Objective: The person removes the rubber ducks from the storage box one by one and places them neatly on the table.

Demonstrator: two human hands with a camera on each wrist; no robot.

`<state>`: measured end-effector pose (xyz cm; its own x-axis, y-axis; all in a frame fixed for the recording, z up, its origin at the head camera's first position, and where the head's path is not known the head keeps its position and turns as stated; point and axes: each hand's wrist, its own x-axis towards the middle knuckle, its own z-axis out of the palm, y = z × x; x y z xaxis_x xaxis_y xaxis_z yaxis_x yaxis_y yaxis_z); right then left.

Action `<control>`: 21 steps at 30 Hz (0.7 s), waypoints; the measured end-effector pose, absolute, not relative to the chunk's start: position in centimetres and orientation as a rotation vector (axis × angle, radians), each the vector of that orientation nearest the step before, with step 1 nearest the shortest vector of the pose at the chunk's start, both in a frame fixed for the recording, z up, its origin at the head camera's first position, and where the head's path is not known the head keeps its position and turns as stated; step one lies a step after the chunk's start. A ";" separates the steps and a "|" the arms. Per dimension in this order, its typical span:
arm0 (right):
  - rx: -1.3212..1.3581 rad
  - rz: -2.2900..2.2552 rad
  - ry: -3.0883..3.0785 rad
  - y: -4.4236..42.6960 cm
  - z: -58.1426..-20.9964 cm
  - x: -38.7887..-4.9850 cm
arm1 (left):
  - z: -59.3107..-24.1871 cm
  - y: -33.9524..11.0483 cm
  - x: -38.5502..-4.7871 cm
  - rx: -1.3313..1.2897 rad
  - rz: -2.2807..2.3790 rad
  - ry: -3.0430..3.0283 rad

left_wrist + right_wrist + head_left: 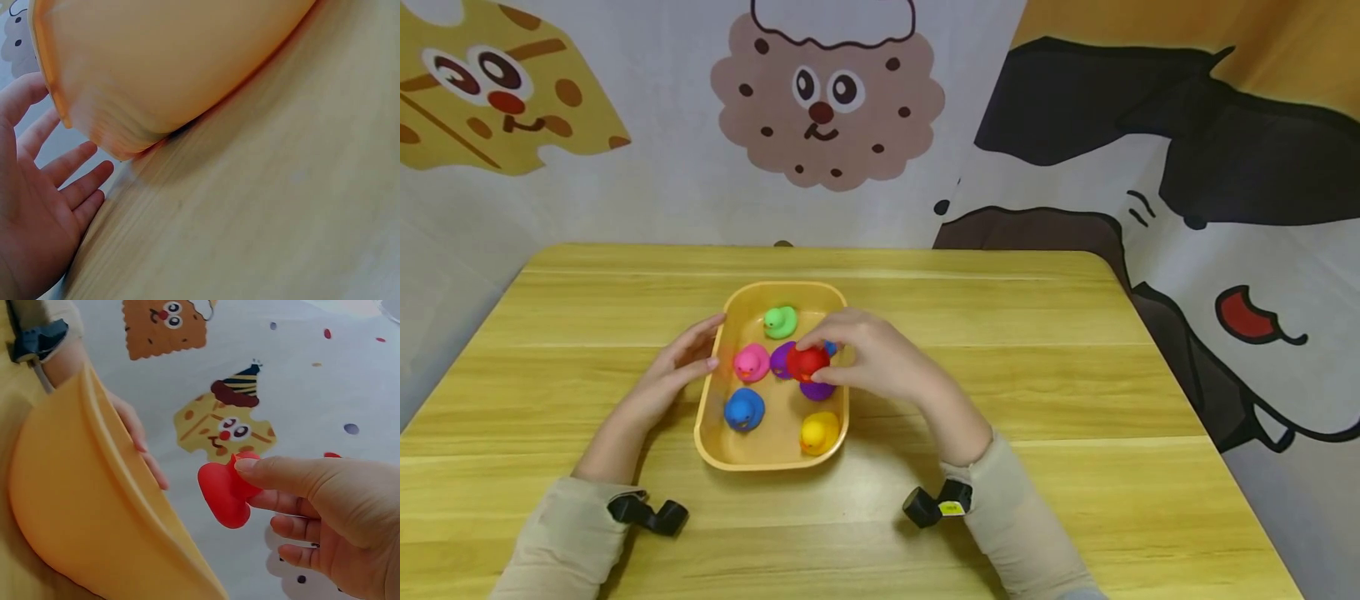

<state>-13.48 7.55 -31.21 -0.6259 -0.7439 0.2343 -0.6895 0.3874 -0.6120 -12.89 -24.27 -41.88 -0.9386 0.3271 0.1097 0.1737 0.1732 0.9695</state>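
Observation:
My right hand pinches a red rubber duck between thumb and fingers, over the right half of an orange tray. In the right wrist view the red duck hangs above the tray's rim. My left hand touches the tray's left rim with thumb and fingertip, its fingers spread and fairly straight. Inside lie a green duck, a pink duck, a blue duck and a yellow duck. Purple ducks and another blue one are partly covered by the red duck and right hand.
The tray stands on a wooden table, left of its middle. A cloth with cartoon prints hangs behind the table's far edge. Black wrist cameras are strapped over both sleeves.

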 end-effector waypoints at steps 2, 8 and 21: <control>-1.268 -1.095 2.561 8.0 -31.0 -13.7 | -41.9 -24.3 -12.9 0.488 1.878 2.307; -1.150 -1.178 2.594 9.2 -31.0 -14.3 | -42.0 -24.3 -12.9 0.485 1.870 2.304; -1.117 -1.244 2.649 11.4 -31.1 -15.6 | -42.1 -24.3 -12.9 0.487 1.870 2.308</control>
<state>-15.57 11.40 -31.10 -0.7455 -0.6069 0.2756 -0.5996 0.4300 -0.6750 -12.94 -24.31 -42.09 -0.9392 0.3286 0.0996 0.1657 0.1796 0.9697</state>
